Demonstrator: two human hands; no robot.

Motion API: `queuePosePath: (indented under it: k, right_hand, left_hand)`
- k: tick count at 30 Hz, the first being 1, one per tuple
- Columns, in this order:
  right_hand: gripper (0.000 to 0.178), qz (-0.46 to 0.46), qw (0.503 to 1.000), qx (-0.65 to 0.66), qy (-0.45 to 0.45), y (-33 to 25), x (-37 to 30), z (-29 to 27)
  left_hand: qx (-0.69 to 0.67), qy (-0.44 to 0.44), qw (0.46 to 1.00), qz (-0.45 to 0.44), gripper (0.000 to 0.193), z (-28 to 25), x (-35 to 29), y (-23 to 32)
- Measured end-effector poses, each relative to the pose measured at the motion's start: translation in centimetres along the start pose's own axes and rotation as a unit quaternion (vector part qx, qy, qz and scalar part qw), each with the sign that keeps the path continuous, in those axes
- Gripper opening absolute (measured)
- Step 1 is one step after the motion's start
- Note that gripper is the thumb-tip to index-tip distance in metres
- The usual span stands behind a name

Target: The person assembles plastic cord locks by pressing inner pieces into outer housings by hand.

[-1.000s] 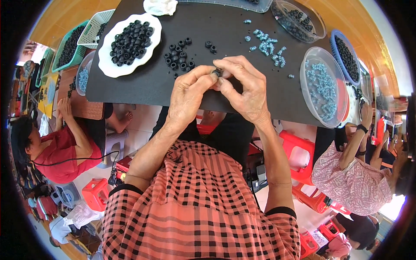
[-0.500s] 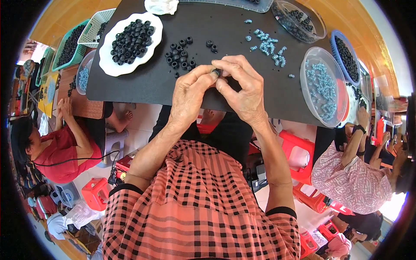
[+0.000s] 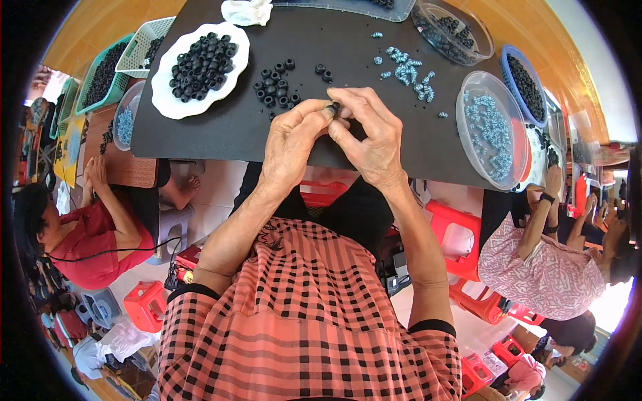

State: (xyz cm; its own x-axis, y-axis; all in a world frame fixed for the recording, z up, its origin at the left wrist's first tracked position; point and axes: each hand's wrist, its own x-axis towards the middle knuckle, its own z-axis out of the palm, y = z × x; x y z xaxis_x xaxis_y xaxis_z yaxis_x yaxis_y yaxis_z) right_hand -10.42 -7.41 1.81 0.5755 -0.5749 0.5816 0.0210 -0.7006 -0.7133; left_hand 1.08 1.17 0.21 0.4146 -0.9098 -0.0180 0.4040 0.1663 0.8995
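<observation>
At the centre of the frame, the left hand [image 3: 291, 139] is pinching a small black bead [image 3: 334, 107] between thumb and forefinger, while the right hand [image 3: 374, 142] is curling its fingers close against it — whether these are gripping the bead too, I cannot tell. Just above and left of the hands, loose black beads [image 3: 270, 88] are lying on the dark table [image 3: 334, 40]; a scalloped white plate [image 3: 162, 93] is holding more at upper left. Striped blue beads [image 3: 405, 69] are lying at upper right — near a clear round tub [image 3: 466, 137].
</observation>
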Motion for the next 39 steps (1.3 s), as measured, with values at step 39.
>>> queuePosePath:
  k: [39]
  right_hand:
    - [0.037,-0.060,0.992,-0.104,0.037,0.6,-0.1,0.3]
  left_hand:
    - [0.069,-0.042,0.996,-0.034,0.025,-0.3,0.7,0.8]
